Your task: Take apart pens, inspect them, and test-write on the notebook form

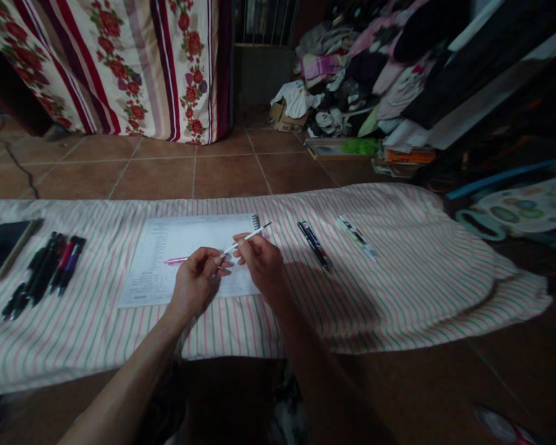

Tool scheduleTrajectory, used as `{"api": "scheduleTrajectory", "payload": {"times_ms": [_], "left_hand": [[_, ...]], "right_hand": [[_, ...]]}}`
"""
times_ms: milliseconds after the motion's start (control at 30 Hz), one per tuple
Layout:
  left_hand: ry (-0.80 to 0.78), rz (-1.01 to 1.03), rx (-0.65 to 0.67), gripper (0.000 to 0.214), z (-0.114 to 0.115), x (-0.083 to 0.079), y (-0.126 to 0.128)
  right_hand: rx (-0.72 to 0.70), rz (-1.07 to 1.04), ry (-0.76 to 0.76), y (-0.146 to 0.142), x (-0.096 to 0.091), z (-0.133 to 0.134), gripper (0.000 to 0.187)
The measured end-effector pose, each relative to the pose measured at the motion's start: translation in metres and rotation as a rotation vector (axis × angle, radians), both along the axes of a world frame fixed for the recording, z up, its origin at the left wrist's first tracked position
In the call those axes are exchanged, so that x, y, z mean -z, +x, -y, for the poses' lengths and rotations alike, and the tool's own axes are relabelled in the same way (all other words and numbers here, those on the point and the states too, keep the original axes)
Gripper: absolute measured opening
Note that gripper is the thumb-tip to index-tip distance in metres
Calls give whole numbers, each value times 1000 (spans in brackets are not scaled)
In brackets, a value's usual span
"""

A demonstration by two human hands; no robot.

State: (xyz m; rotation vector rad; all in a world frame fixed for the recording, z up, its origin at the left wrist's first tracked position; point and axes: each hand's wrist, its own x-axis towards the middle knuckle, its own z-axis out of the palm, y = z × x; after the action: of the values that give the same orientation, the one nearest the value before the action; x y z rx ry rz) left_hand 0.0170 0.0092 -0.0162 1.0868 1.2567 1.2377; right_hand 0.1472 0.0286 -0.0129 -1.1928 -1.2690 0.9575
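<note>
One white pen (247, 238), pinched by left hand (202, 267) and right hand (260, 256). One cardboard box (287, 122), white cloth (295, 99) draped over it; inside hidden from my camera.

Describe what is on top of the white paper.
A pink pen-like piece shows over the white paper, its right end hidden by the left hand. That and the right hand hold a thin white rod; paper beneath them is covered.

The left hand's fingers (212, 266) hide part of the slim pink pen-like tube (175, 261). Beneath them, print on the white paper sheet (194, 232) is illegibly small; far left of them, the view's edge cuts off the flat black-screened phone (2, 246).
</note>
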Motion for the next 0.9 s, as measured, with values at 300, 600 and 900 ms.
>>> {"api": "scheduleTrajectory", "payload": {"times_ms": [300, 600, 900], "left_hand": [[44, 120, -2, 18, -1, 7, -1], [64, 69, -50, 13, 0, 1, 3], [54, 11, -58, 13, 1, 1, 2]], "right_hand": [[-38, -56, 44, -1, -3, 2, 17], [-114, -3, 78, 0, -3, 6, 16], [-131, 42, 67, 0, -1, 7, 17]]}}
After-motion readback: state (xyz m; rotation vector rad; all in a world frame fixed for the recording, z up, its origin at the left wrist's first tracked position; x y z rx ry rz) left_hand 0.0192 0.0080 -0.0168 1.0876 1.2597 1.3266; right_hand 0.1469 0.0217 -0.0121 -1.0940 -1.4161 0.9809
